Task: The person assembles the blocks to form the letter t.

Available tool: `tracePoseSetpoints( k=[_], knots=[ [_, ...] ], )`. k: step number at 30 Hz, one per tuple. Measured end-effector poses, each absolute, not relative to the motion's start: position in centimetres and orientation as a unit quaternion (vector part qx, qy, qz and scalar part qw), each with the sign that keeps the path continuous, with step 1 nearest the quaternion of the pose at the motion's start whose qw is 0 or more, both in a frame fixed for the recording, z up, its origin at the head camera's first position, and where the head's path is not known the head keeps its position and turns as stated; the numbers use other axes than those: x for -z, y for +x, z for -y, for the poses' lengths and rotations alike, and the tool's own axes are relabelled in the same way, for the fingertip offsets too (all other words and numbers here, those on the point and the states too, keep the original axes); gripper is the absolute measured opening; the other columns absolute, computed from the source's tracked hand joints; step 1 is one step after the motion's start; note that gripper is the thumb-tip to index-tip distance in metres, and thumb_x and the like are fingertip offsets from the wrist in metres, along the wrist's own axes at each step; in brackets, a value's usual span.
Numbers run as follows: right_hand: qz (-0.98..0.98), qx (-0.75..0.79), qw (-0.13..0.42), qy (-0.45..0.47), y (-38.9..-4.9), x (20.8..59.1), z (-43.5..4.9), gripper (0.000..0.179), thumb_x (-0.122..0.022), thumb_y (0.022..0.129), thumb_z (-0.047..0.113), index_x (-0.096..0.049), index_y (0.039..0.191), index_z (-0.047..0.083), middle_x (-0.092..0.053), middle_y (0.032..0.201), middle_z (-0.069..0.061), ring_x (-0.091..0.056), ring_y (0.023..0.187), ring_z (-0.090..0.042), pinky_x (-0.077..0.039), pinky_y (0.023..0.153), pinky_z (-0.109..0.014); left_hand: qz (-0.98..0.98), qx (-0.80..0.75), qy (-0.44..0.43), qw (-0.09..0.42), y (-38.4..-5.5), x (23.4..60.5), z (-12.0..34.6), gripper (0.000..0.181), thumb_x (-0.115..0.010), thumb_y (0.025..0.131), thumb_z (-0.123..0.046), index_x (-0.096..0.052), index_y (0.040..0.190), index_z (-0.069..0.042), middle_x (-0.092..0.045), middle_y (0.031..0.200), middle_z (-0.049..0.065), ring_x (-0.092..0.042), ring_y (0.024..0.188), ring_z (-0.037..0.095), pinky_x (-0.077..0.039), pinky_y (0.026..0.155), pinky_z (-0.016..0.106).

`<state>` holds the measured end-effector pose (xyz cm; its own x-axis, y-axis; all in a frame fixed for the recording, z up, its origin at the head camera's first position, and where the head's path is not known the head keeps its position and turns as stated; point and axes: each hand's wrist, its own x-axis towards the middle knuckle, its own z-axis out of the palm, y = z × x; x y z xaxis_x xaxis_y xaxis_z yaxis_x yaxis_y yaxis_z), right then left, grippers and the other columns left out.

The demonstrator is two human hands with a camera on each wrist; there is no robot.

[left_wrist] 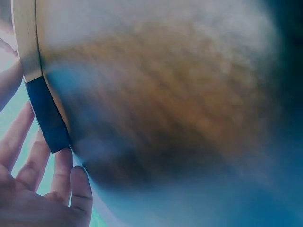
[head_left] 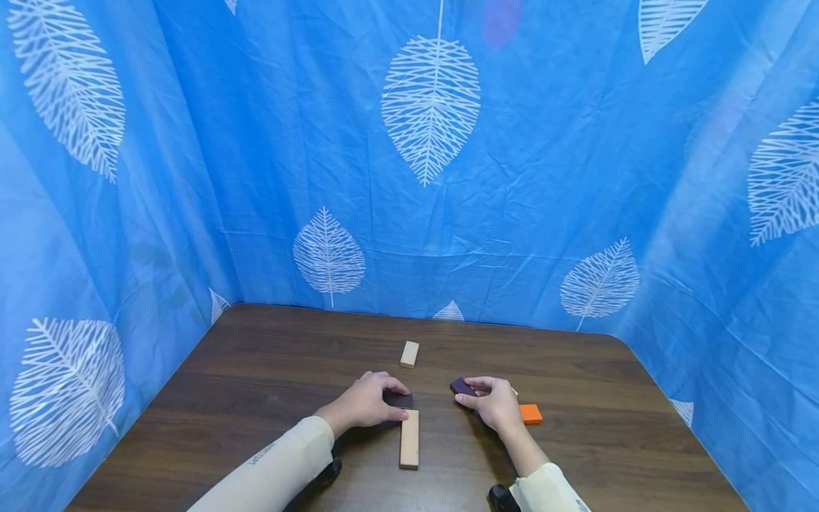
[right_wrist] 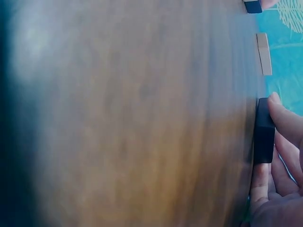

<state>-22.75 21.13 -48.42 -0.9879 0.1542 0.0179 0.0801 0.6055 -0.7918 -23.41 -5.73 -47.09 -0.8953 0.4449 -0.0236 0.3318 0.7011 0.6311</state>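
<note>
Dark wood table (head_left: 269, 370) inside blue leaf curtains; left hand (head_left: 365, 404) gripped a dark block (head_left: 400, 400) touching the long wooden plank (head_left: 409, 439), right hand (head_left: 495, 404) pinched another dark block (head_left: 462, 387) beside an orange block (head_left: 530, 413). Looked like mid-placement; next move likely needs lining both blocks up carefully

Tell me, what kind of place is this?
Probably a small play or recording booth: a dark wooden table, blue leaf-print curtains around it, and little wooden blocks laid out.

Short block (head_left: 409, 353) lies behind long block (head_left: 409, 439).
</note>
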Motion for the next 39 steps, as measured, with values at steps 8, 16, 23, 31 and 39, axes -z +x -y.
tracePoseSetpoints(
  k=[8,16,23,31,39],
  knots=[
    [0.898,-0.434,0.049,-0.053,-22.6,48.4,-21.2,0.040,-0.091,0.076,0.020,-0.076,0.108,0.002,-0.073,0.101,-0.013,-0.066,0.091,-0.025,-0.052,0.083,-0.046,-0.922,-0.319,0.198,0.088,-23.5,47.1,5.6,0.030,-0.084,0.083,-0.034,-0.075,0.110,-0.023,-0.065,0.113,-0.002,-0.050,0.114,0.029,-0.038,0.097,0.057],
    [0.911,-0.407,0.060,-0.035,-22.3,47.9,-21.4,0.048,-0.094,0.070,0.019,-0.074,0.109,-0.001,-0.073,0.099,-0.012,-0.067,0.089,-0.026,-0.054,0.080,-0.045,-0.922,-0.320,0.199,0.086,-23.2,46.8,5.6,0.030,-0.085,0.082,-0.032,-0.075,0.109,-0.022,-0.066,0.113,-0.001,-0.050,0.115,0.030,-0.034,0.101,0.059],
    [0.926,-0.373,0.042,-0.028,-22.3,47.5,-21.4,0.034,-0.090,0.076,0.016,-0.075,0.102,0.000,-0.072,0.091,-0.008,-0.063,0.081,-0.020,-0.053,0.073,-0.040,-0.924,-0.314,0.202,0.082,-23.3,46.9,5.5,0.030,-0.085,0.082,-0.033,-0.075,0.109,-0.022,-0.066,0.112,-0.002,-0.051,0.113,0.029,-0.034,0.101,0.058],
    [0.926,-0.376,0.027,0.023,-22.0,47.1,-20.5,0.029,-0.087,0.078,0.011,-0.075,0.103,0.002,-0.069,0.090,-0.004,-0.059,0.080,-0.017,-0.051,0.072,-0.038,-0.922,-0.316,0.206,0.085,-23.2,46.7,5.6,0.032,-0.084,0.082,-0.033,-0.075,0.110,-0.020,-0.065,0.111,0.000,-0.050,0.113,0.030,-0.035,0.099,0.058],
    [0.920,-0.388,0.002,0.057,-21.9,46.9,-19.0,0.028,-0.086,0.080,0.009,-0.075,0.105,0.003,-0.070,0.095,-0.004,-0.060,0.080,-0.017,-0.052,0.072,-0.037,-0.921,-0.320,0.202,0.089,-23.2,46.7,5.5,0.032,-0.084,0.082,-0.034,-0.075,0.110,-0.020,-0.065,0.112,-0.001,-0.050,0.114,0.030,-0.034,0.100,0.059]
  ],
)
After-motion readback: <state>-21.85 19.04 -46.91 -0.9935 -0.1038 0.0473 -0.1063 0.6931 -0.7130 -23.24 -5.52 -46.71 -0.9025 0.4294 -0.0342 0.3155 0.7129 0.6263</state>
